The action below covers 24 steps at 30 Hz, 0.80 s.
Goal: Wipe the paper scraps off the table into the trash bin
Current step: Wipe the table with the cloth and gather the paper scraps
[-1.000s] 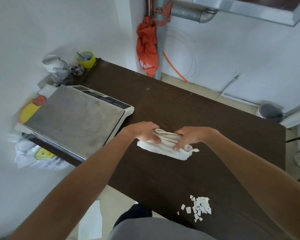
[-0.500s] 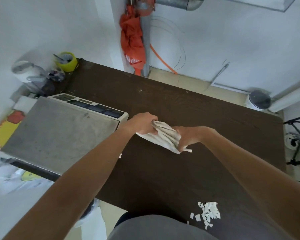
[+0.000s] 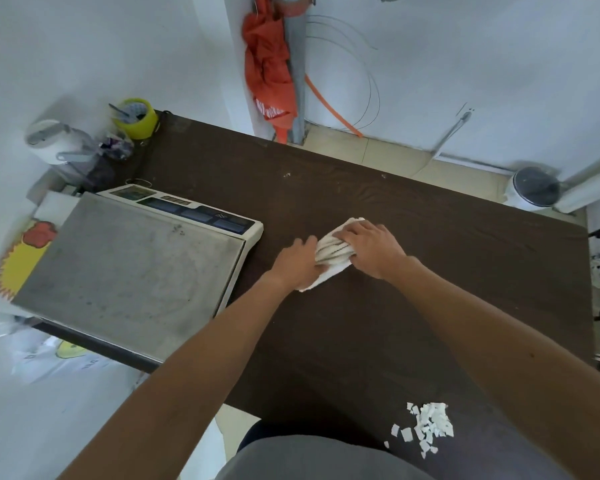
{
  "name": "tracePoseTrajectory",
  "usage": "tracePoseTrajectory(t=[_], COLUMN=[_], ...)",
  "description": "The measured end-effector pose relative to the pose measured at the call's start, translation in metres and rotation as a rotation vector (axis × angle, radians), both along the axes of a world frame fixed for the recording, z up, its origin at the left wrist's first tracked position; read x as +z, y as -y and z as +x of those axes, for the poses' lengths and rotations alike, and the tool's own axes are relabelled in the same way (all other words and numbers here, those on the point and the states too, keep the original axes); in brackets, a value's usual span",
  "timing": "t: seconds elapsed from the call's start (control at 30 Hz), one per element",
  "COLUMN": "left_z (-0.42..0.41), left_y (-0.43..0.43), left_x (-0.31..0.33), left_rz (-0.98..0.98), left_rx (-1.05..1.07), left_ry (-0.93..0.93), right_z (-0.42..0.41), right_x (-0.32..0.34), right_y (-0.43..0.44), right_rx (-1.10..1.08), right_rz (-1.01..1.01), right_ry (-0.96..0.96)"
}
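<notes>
While bunching the white ribbed cloth (image 3: 329,256) on the dark brown counter (image 3: 430,271), left hand (image 3: 297,263) curled on its near end, right hand (image 3: 373,247) pressed flat on top. Probably still readying the wiper. Small white paper scraps (image 3: 426,424) heaped well nearer the body than the right hand, untouched. Next: drag cloth there, sweep toward white round trash bin (image 3: 532,190) on the floor beyond. Grey-topped weighing scale (image 3: 132,268) crowding just left of the left hand.
</notes>
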<state>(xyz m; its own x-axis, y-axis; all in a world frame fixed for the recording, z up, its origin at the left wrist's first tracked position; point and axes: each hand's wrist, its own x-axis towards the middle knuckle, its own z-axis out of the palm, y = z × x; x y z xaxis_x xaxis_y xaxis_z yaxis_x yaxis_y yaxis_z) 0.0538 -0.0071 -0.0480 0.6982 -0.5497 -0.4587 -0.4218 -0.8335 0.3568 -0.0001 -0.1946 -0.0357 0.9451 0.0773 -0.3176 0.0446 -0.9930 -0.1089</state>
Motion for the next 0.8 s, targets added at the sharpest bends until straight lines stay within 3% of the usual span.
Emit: tracePoseTrajectory(t=[0.17,0.37,0.57,0.8], left_z=[-0.037,-0.118,-0.17,-0.144], left_y=[0.004,0.024,0.045,0.035], left_x=[0.003,-0.004,-0.001,-0.001], left_rz=[-0.019,-0.046,-0.075,-0.286], left_rx=[-0.085,-0.193,-0.323,0.063], left_ry=[-0.19,-0.427,-0.327,-0.07], right_z=[-0.063,-0.179,-0.243,-0.166], right_x=[-0.022,-0.034,-0.031,-0.014], right_y=[-0.003,0.013,0.03,0.028], right_rx=[-0.152,-0.236,-0.325,-0.218], right_rz=[0.204,0.256,0.246,0.122], right_ry=[0.101,0.119,0.127,0.33])
